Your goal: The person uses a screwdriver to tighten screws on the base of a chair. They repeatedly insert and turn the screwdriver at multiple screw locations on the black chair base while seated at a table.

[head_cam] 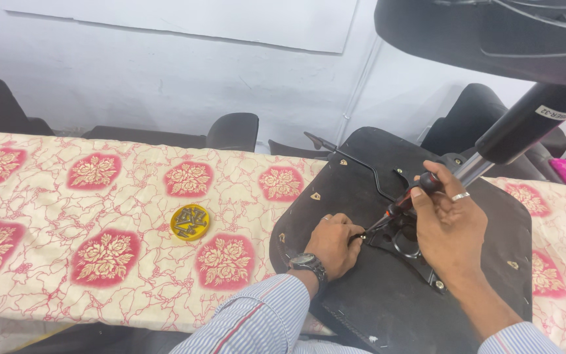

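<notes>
An upturned black chair seat lies on the table, its metal mechanism plate facing up. My right hand grips a red-and-black screwdriver, tip angled down-left onto the plate's edge. My left hand, a watch on its wrist, rests closed on the seat with its fingertips pinched at the screwdriver tip; whatever it pinches is too small to see. The chair's chrome gas column and black sleeve rise up to the right.
A cream cloth with red flowers covers the table. A small yellow round lid holding dark screws sits left of the seat. Black chair parts stand behind the table against the white wall. The chair base overhangs at top right.
</notes>
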